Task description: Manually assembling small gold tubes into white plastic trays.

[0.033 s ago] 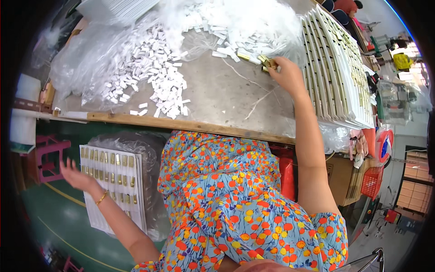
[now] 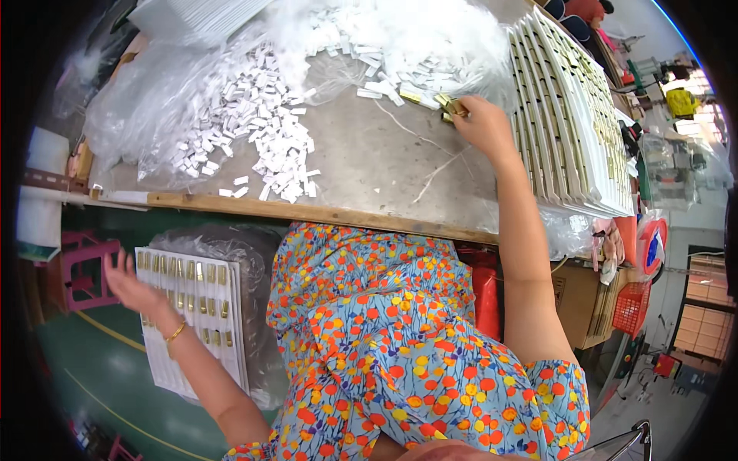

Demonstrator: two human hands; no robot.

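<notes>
My right hand (image 2: 486,129) is over the far right part of the grey tabletop (image 2: 361,154), its fingers closed on a few small gold-coloured metal pieces (image 2: 446,102). Another gold piece (image 2: 410,97) lies just left of them, beside loose white pieces (image 2: 384,89). My left hand (image 2: 138,288), a gold bracelet at the wrist, is held off to the left below table height with its fingers apart and nothing in them. Next to it a white tray (image 2: 165,361) stands tilted, with rows of gold pieces (image 2: 191,269) in its slots.
Small white blocks (image 2: 284,154) are heaped on the table's left side, among clear plastic bags (image 2: 138,115). At the right, white trays (image 2: 573,115) of gold pieces stand stacked. A wooden strip (image 2: 323,211) edges the table. A pink stool (image 2: 86,261) stands at the left.
My left hand has risen slightly and shifted a little to the right, nearer the tilted tray. My right hand keeps its hold on the gold pieces, almost still.
</notes>
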